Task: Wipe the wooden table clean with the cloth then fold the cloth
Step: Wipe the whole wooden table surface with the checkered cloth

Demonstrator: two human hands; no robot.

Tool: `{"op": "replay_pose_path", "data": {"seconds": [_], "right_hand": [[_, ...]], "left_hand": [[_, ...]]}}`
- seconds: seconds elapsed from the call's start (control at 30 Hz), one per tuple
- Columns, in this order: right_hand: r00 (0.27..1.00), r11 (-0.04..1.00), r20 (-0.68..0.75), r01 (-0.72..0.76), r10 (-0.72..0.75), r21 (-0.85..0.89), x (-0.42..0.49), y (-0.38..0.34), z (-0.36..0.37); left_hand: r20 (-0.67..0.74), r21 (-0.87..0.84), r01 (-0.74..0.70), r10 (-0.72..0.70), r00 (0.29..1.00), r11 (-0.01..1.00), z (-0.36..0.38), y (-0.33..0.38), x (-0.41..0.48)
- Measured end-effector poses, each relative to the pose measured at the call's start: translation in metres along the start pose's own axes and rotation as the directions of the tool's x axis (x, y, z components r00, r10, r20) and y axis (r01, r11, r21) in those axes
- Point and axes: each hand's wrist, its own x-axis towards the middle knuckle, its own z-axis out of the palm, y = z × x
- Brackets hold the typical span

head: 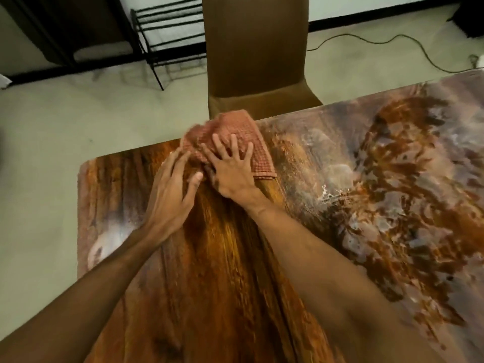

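Pictured at frame centre: reddish waffle-weave cloth [237, 137], bunched at the far edge of the wooden table [222, 271], part of it over the lip. Right hand [233, 169] flat on top, fingers spread wide, pressing, not gripping. Left hand [170, 189] beside it, fingers loosely apart, tips touching the cloth's left, blurred side; thumb clear of the fabric.

Cloth likely soft, light and limp, judging by its rumples: apt to slide under a flat palm, easy to gather, in no danger of damage. Best hold for folding probably the hemmed edge at lower right of the bundle, by the corners.

Table top glossy, streaked orange-brown at centre, mottled with pale cloudy patches at right, glare or residue not distinguishable. Wiping judged in progress, folding not yet begun.

Beyond the table: brown chair [255, 53] at top centre, black wire rack [170, 35] at upper left, cable [419, 45] trailing over pale floor [65, 113] at upper right.
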Motion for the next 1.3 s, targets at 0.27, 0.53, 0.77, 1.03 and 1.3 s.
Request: {"op": "replay_pose_path", "data": {"seconds": [0.27, 0.53, 0.77, 1.03, 1.3], "right_hand": [[0.945, 0.946, -0.081, -0.308, 0.316, 0.098, 0.018, 0.152, -0.027], [0.989, 0.989, -0.037, -0.141, 0.14, -0.034, -0.035, 0.119, -0.003], [0.887, 0.888, -0.058, -0.453, 0.457, 0.075, -0.104, 0.189, -0.017], [0.986, 0.983, 0.003, -0.167, 0.167, 0.074, -0.124, 0.082, 0.01], [1.0, 0.999, 0.025, 0.01, -0.011, 0.048, 0.018, -0.027, -0.001]], "left_hand": [[-0.056, -0.016, 0.012, -0.012, 0.998, 1.0, -0.002, -0.008, 0.035], [0.032, -0.013, 0.0, 0.001, 0.999, 1.0, 0.021, 0.016, 0.009], [0.04, -0.055, -0.035, 0.038, 0.998, 0.998, 0.018, 0.018, -0.017], [0.074, -0.068, 0.085, -0.08, 0.994, 0.994, -0.006, -0.007, -0.064], [-0.056, -0.065, 0.13, -0.134, 0.989, 0.989, -0.06, -0.077, -0.057]]}}
